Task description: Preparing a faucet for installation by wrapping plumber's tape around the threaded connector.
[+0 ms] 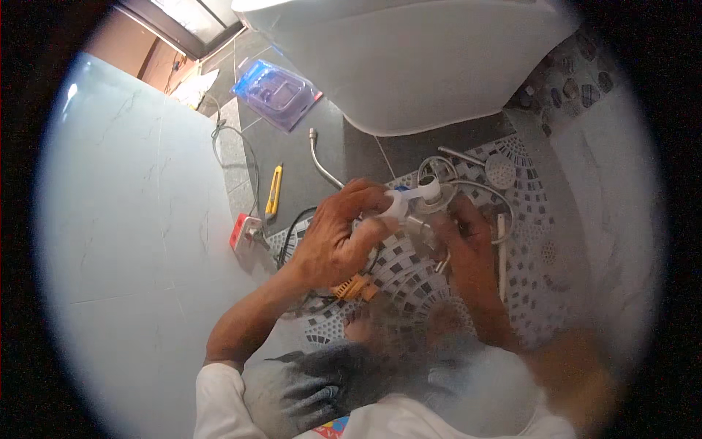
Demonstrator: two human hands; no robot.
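My left hand [340, 238] is closed around a roll of white thread seal tape [396, 205]. From the roll, a white strip stretches across to a metal tap fitting [439, 199] with a round flange. Gripping that fitting is my right hand [468, 238], its fingers partly in shadow. Both hands are close together above the mosaic floor, in front of my knees. A bent metal hose [322, 162] lies just beyond my left hand. Past the right hand rests a round shower head [502, 173] with a coiled pale hose [508, 208].
A large white tub [417, 73] stands at the far side, a pale wall [139, 212] at left. On the floor are a clear blister pack [278, 94], a yellow utility knife [274, 192], a red-and-white socket block [243, 233] with cables, and an orange tool [355, 287].
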